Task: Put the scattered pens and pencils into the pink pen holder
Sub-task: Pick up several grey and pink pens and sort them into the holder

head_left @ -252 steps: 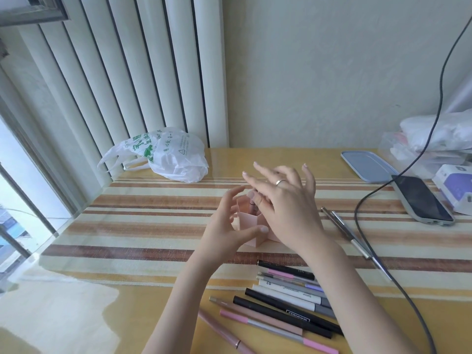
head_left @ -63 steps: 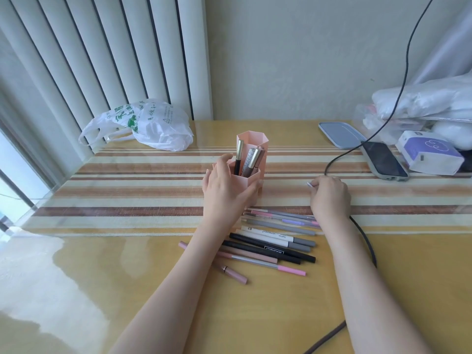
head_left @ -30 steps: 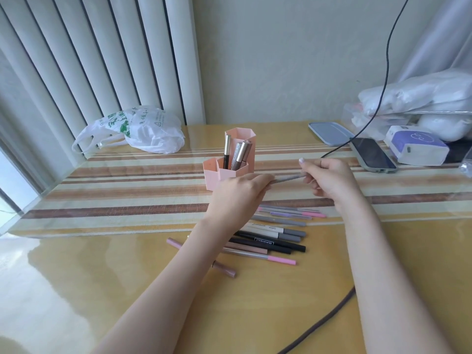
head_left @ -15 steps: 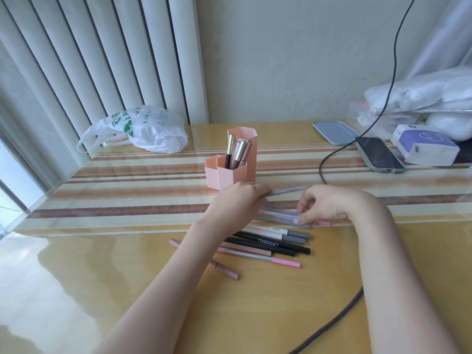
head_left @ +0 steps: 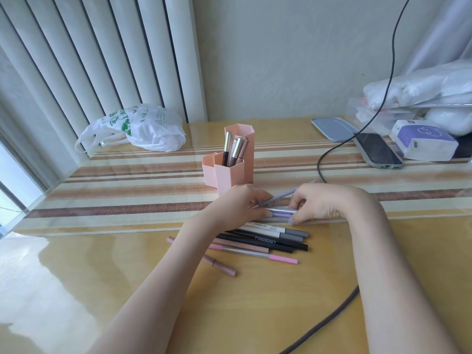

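The pink pen holder point(head_left: 231, 163) is seen upright on the striped table mat point(head_left: 127, 190), approx. centre of the desk, just beyond both hands. It is made of hexagonal tubes of diff. heights joined together, matte pale pink. Four slim pens w/ gold, brown and rose caps point(head_left: 233, 150) are stood in one tube, leaning slightly; the other tubes' contents cannot be seen.

A grey pencil point(head_left: 281, 196) is pinched by the left hand point(head_left: 237, 206), fingers curled round its near end, shaft tilted up to the right. A silver pen point(head_left: 281, 210) is gripped by the right hand point(head_left: 319, 204), fingers bent over it, w/ a lilac pen point(head_left: 282, 215) just below.

The remaining pens (white, black, pink, mauve) point(head_left: 263, 240) are left lying side by side on the desk nearer the person.
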Demonstrator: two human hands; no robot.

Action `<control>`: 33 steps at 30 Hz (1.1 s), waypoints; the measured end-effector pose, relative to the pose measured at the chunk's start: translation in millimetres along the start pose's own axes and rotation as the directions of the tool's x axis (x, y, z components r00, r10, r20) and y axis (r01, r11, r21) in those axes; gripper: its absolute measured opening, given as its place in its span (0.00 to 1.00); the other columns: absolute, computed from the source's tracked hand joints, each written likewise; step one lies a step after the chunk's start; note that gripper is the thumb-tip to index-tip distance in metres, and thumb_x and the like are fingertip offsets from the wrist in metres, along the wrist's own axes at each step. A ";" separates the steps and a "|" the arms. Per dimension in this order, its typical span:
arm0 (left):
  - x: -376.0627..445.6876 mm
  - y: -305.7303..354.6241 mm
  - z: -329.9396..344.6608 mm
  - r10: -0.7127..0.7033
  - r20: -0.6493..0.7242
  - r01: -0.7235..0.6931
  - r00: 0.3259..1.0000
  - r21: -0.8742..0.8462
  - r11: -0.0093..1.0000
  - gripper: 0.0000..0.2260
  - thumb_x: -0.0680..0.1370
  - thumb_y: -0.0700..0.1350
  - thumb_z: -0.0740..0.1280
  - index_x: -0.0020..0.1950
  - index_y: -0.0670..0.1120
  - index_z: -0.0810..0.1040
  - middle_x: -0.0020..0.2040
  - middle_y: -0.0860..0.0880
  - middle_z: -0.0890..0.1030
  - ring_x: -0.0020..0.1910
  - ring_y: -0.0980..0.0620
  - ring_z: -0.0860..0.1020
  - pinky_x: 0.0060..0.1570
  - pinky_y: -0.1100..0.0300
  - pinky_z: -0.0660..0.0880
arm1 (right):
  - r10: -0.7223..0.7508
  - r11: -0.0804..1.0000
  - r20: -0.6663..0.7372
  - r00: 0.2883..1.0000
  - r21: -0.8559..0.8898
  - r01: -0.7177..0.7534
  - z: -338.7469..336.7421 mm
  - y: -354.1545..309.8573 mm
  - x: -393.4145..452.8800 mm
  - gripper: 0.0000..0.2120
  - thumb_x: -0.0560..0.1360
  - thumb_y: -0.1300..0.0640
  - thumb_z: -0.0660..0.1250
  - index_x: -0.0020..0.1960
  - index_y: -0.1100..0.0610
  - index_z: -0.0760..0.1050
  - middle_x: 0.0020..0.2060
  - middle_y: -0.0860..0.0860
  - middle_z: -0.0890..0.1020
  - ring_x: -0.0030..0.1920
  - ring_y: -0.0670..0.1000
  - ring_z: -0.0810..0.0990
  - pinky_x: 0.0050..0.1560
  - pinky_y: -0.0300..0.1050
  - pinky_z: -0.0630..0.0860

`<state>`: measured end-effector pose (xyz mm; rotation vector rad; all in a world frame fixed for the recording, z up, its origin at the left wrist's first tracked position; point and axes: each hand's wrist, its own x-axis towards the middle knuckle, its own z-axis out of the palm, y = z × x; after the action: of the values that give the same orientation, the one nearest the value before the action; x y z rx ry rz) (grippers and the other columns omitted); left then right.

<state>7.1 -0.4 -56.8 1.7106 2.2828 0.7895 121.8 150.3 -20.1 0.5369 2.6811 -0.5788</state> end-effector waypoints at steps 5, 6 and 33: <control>2.0 -0.6 2.5 -0.033 0.063 0.032 0.997 0.009 0.999 0.10 0.75 0.50 0.69 0.53 0.47 0.76 0.45 0.52 0.70 0.46 0.51 0.68 0.46 0.58 0.66 | -0.039 0.993 -0.076 0.996 0.107 0.047 -2.9 9.8 -1.8 0.06 0.74 0.49 0.70 0.41 0.50 0.80 0.33 0.45 0.78 0.33 0.44 0.74 0.34 0.40 0.66; 2.2 0.4 4.6 -0.045 0.082 0.043 0.996 0.023 0.999 0.11 0.75 0.51 0.69 0.53 0.47 0.74 0.47 0.51 0.69 0.48 0.51 0.67 0.47 0.58 0.65 | -0.037 0.989 -0.089 0.995 0.141 0.050 -2.7 12.8 -1.6 0.07 0.74 0.49 0.69 0.42 0.52 0.81 0.31 0.45 0.79 0.31 0.42 0.75 0.34 0.39 0.66; 3.0 3.3 -5.2 -0.149 0.177 0.214 0.973 -0.935 0.282 0.11 0.82 0.42 0.57 0.59 0.42 0.76 0.53 0.44 0.84 0.46 0.49 0.84 0.41 0.60 0.81 | 0.144 0.088 -0.404 0.903 0.914 0.395 -5.4 21.0 11.0 0.05 0.72 0.67 0.70 0.48 0.64 0.79 0.37 0.57 0.83 0.33 0.49 0.83 0.34 0.37 0.80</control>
<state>6.6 1.5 -50.2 0.8044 1.2811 1.5699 119.9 173.6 -26.6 0.7572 2.1386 -2.7565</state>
